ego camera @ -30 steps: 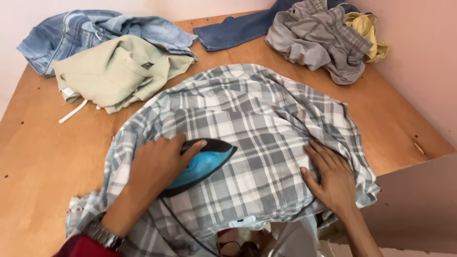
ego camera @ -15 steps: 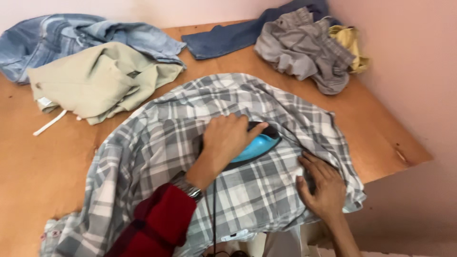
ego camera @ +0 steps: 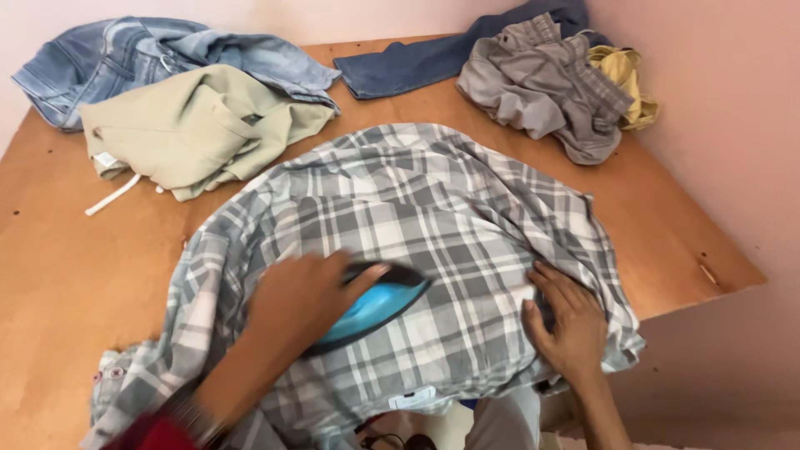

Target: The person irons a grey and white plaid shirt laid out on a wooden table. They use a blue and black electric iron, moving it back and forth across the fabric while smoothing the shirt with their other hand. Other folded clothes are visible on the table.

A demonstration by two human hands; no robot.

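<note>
**Q:** Iron (ego camera: pixel 372 307), blue with a black edge: where does it sit?

**A:** On the lower middle of a grey-and-white plaid shirt (ego camera: pixel 417 217), its tip aimed toward the upper right. The shirt is spread over a brown wooden table (ego camera: pixel 50 275) and hangs off the near edge.

**Q:** Which hand has the iron?

**A:** The left hand (ego camera: pixel 300 298), blurred in this view. It lies over the top of the iron with fingers curled down around the handle, closed in a grip. A dark red sleeve (ego camera: pixel 154 435) and a wristband show at the forearm.

**Q:** And the right hand (ego camera: pixel 567 321)?

**A:** It rests flat on the plaid cloth, just right of the iron's tip and apart from it. The fingers are spread and pressed onto the fabric near the shirt's right edge; it grasps nothing.

**Q:** What else lies on the table?

**A:** Far left, light blue jeans (ego camera: pixel 125 58), with a pale green garment (ego camera: pixel 200 125) partly over them. At the far edge, a dark blue garment (ego camera: pixel 400 67). Far right, crumpled grey trousers (ego camera: pixel 542 83) against a yellow cloth (ego camera: pixel 625 79). All are well apart from the iron.
</note>
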